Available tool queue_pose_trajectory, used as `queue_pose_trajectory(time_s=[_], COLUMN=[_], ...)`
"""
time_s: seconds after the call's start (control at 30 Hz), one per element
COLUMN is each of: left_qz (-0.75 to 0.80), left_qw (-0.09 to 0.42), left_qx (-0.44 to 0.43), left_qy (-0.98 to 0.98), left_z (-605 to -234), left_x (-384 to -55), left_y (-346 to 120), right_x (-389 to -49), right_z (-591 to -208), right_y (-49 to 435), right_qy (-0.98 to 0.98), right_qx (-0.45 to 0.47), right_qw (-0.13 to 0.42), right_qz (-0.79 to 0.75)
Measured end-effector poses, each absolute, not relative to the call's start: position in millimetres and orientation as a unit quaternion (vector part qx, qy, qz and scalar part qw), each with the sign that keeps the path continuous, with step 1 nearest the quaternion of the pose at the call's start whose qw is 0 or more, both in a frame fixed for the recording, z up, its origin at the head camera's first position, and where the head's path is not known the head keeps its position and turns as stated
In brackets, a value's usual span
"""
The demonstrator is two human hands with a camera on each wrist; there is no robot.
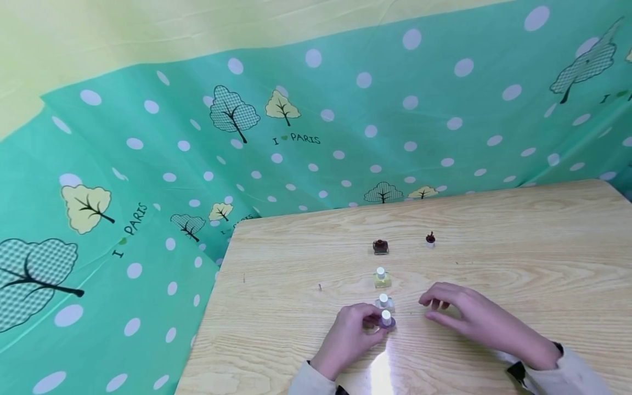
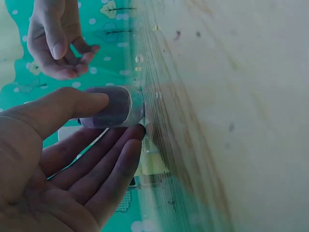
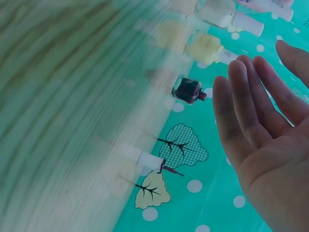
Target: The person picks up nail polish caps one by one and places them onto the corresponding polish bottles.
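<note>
My left hand [image 1: 349,333] pinches a small purple nail polish bottle [image 2: 113,107] with a white cap [image 1: 386,316], thumb on one side and fingers on the other. The bottle stands upright at the near end of a row. Just behind it is a clear nail polish bottle [image 1: 390,305], then a pale yellow one [image 1: 382,282]. Farthest back stands a dark red bottle [image 3: 187,90] without its cap. Its white cap [image 1: 430,244] rests upside down to the right, brush pointing up. To the right of the row, my right hand [image 1: 461,310] hovers with relaxed fingers, holding nothing.
All the bottles stand on a light wooden table [image 1: 276,285]. Behind and left of it hangs a green dotted cloth [image 1: 296,181] printed with trees. A few small dark marks show on the tabletop, one [image 1: 320,287] left of the row.
</note>
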State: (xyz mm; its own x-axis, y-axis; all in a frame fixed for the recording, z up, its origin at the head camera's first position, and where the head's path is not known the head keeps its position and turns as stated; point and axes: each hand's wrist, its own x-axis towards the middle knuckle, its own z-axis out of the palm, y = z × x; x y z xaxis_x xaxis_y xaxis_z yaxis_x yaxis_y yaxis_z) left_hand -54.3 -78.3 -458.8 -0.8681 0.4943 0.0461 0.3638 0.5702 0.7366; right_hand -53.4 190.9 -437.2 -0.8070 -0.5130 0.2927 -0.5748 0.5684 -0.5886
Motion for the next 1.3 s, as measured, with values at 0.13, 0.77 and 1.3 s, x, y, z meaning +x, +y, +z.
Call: queue_pose_trajectory(time_s=[0.13, 0.77, 1.3], left_qz=[0.395, 0.348, 0.342], left_qw=[0.096, 0.062, 0.008], left_qx=[0.235, 0.227, 0.184], left_qy=[0.883, 0.908, 0.922], left_z=[-458.7, -455.0, -452.1], left_x=[-55.1, -66.1, -95.9], left_y=[-79.6, -105.2, -102.5], right_x=[-55.1, -66.9, -91.3], right_z=[-438.0, -428.2, -422.9], right_y=[193.7, 204.5, 215.3], right_qy=[-0.888, -0.924, -0.927], right_qx=[0.301, 0.220, 0.163], right_qw=[0.044, 0.035, 0.040], right_qz=[0.344, 0.311, 0.335])
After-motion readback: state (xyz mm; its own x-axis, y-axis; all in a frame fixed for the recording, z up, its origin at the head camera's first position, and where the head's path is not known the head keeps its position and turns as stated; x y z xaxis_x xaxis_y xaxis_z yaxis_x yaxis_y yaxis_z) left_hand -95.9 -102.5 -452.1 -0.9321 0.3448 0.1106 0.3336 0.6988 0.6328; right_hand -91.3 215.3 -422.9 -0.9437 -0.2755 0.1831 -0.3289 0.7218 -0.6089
